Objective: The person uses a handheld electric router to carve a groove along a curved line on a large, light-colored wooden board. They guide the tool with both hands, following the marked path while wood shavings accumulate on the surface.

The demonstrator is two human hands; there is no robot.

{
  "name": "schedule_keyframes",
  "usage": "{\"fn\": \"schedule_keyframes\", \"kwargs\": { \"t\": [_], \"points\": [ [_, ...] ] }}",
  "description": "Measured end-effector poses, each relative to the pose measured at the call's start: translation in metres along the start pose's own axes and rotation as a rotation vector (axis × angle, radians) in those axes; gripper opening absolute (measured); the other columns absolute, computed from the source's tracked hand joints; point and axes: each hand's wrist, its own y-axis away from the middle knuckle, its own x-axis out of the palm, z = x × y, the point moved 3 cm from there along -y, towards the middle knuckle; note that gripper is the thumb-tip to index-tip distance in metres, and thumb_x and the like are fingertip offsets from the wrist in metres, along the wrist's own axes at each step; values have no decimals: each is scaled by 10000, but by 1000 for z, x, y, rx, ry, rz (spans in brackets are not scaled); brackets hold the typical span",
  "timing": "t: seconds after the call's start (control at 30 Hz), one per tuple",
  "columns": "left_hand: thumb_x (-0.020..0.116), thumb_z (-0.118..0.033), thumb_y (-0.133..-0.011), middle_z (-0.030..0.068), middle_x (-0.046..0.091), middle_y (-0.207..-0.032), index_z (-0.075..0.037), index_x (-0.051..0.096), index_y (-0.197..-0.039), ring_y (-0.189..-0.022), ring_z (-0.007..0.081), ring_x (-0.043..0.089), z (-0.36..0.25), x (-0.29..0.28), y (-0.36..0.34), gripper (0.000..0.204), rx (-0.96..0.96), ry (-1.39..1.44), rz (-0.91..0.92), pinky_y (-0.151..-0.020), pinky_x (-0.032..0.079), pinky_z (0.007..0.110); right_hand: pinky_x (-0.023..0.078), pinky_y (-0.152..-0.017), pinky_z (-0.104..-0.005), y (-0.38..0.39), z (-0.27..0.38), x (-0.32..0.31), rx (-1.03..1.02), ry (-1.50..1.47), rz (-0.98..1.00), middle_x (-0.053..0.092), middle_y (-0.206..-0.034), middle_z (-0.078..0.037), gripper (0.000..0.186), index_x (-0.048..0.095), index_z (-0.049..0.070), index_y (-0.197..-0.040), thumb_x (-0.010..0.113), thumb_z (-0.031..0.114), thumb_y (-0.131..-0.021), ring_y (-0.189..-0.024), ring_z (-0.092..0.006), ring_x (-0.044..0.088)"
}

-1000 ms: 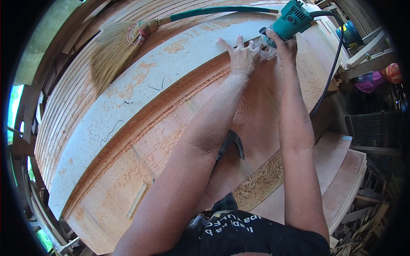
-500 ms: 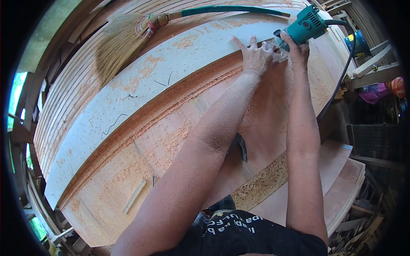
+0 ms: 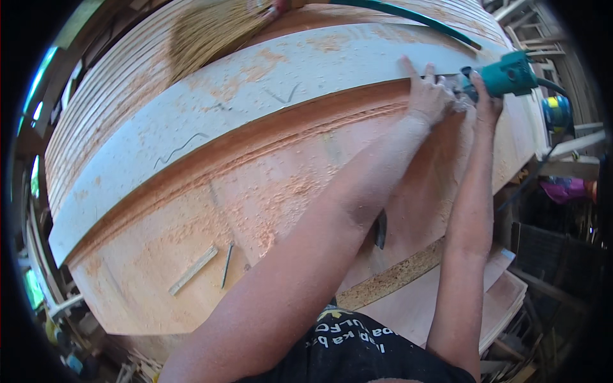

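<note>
My right hand [image 3: 488, 99] grips a teal corded power tool, apparently a router [image 3: 511, 73], with a clear guard low on it, at the upper right. My left hand [image 3: 428, 92] lies beside it with fingers spread over the edge of a long curved white-faced panel [image 3: 287, 76]. Wood shavings lie on that panel, along the groove below its edge and across the pale plywood [image 3: 147, 255] underneath. A dark curved metal tool [image 3: 380, 233] is mostly hidden by my left forearm. A wood offcut [image 3: 191, 271] and a thin rod [image 3: 227, 265] lie lower left.
A straw broom [image 3: 211, 35] and a green tube [image 3: 415, 19] rest along the far edge, over stacked slats [image 3: 108, 108]. Curved boards [image 3: 498, 300] sit at lower right. A blue container [image 3: 554, 112], purple bundle [image 3: 562, 189] and timber framing [image 3: 575, 143] are at the right.
The view has turned, so the hands and tool appear farther right and the broom higher. Hands and tool have moved little relative to the panel; the grip looks the same.
</note>
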Motion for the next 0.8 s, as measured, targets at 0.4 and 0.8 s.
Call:
{"fn": "schedule_keyframes", "kwargs": {
  "t": [0.4,0.8],
  "points": [
    [587,-341,-865,57,751,-1028,-203,800,-904,-1317,430,528,-2,2,-1,256,-3,17,-54,-1009,-17,930,567,-861,-319,-19,-27,-6,148,8,69,691,-1121,-87,550,677,-1,-1161,910,265,-740,-1010,-183,669],
    [591,-305,-914,-9,694,-1187,-257,704,-1174,-1274,307,532,15,15,1,288,-53,-59,22,-1002,124,910,567,-716,-333,23,2,35,170,-333,51,707,-1000,-84,485,659,8,-1115,900,125,-710,-838,-191,683]
  ]
}}
